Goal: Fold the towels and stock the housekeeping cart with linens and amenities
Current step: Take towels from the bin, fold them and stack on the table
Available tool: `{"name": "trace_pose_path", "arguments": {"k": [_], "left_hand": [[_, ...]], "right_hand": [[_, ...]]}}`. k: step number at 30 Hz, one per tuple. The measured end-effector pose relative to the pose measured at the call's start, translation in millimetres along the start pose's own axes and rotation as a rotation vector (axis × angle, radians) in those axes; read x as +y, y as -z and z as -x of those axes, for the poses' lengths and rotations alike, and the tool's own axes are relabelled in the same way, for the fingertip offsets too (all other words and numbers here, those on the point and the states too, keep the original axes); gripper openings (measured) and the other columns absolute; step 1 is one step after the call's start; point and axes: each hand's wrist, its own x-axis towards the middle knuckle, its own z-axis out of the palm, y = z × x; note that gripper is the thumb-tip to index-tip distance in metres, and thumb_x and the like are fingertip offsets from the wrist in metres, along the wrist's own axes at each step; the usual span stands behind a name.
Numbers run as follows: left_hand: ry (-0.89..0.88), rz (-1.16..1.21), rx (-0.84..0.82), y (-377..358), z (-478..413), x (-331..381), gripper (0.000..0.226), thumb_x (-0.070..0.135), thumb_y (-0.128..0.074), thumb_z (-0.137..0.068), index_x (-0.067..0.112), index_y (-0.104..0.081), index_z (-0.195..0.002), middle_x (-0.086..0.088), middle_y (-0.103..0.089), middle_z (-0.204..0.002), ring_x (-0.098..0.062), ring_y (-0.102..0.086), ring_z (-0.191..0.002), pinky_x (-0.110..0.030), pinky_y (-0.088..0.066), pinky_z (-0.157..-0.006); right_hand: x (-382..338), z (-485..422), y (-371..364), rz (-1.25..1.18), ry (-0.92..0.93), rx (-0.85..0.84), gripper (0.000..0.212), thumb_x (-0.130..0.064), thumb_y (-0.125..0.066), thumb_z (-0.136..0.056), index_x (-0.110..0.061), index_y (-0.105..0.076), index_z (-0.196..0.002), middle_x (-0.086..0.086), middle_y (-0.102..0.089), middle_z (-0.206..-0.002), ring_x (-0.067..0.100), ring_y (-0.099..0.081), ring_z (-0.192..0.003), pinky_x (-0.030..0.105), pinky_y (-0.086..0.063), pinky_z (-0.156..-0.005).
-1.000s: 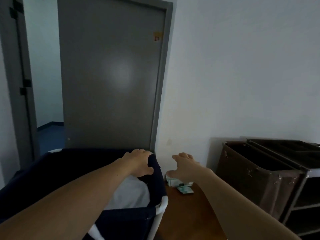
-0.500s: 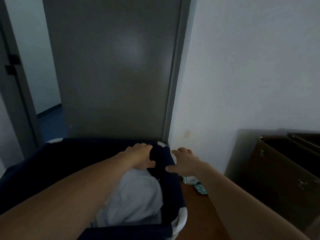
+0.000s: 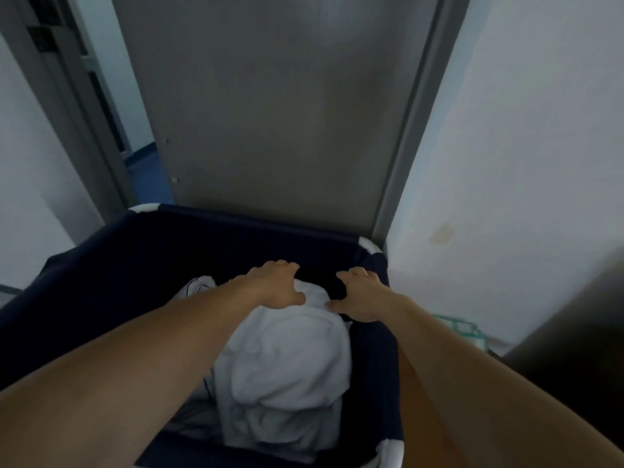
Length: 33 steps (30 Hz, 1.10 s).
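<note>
A heap of crumpled white towels [image 3: 287,369] lies in a dark navy fabric laundry bin [image 3: 101,282] with a white tube frame. Both my arms reach forward into the bin. My left hand [image 3: 278,287] hovers palm down over the far end of the heap, fingers spread and lightly bent, thumb toward the towel. My right hand [image 3: 359,295] is beside it to the right, also palm down with fingers spread, its thumb touching the towel's edge. Neither hand grips anything.
A grey door [image 3: 270,113] stands shut right behind the bin, with an open doorway [image 3: 135,157] to its left. A white wall [image 3: 523,163] runs on the right. A dark cart edge [image 3: 580,332] and a green-white packet [image 3: 467,329] sit at the right.
My view has tipped down and moved in over the bin. Both hands have come from the bin's far rim down toward the white towels, the right hand crossing in over the rim.
</note>
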Motion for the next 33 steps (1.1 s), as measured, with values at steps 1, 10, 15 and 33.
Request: {"name": "trace_pose_path", "arguments": {"k": [1,10,15,33], "left_hand": [[0.007,0.010,-0.013,-6,-13,-7,0.087,0.056,-0.054,-0.090,0.021,-0.011,-0.157,-0.004,-0.021,-0.161,-0.026,-0.027,-0.144,-0.044,-0.030,-0.115],[-0.016,0.092,-0.150,-65,-131,-78,0.087,0.054,-0.058,-0.090,0.018,-0.016,-0.156,-0.006,-0.028,-0.158,-0.026,-0.032,-0.140,-0.042,-0.030,-0.115],[0.005,0.121,-0.199,-111,-184,-106,0.090,0.053,-0.059,-0.088,0.019,-0.012,-0.156,-0.006,-0.022,-0.160,-0.026,-0.027,-0.142,-0.042,-0.031,-0.113],[0.020,0.239,-0.299,-254,-232,-163,0.114,0.047,-0.076,-0.079,0.019,0.002,-0.157,-0.002,-0.002,-0.164,-0.018,-0.007,-0.150,-0.039,-0.016,-0.121]], "right_hand": [[0,-14,-5,-0.013,0.001,-0.023,0.089,-0.060,-0.058,-0.090,-0.023,-0.014,-0.158,0.004,-0.009,-0.164,0.033,-0.009,-0.149,0.053,-0.020,-0.119],[-2,-130,-62,-0.075,-0.096,-0.183,0.094,-0.061,-0.061,-0.086,-0.025,-0.012,-0.158,0.004,-0.015,-0.161,0.031,-0.015,-0.146,0.050,-0.025,-0.117],[8,-190,-115,-0.109,-0.153,-0.284,0.106,-0.062,-0.066,-0.081,-0.024,-0.004,-0.158,0.003,-0.006,-0.164,0.031,-0.005,-0.150,0.057,-0.021,-0.117],[37,-270,-298,0.022,-0.266,-0.259,0.113,-0.040,-0.077,-0.079,-0.010,0.001,-0.155,0.013,-0.028,-0.151,0.030,-0.031,-0.137,0.053,-0.030,-0.109]]}}
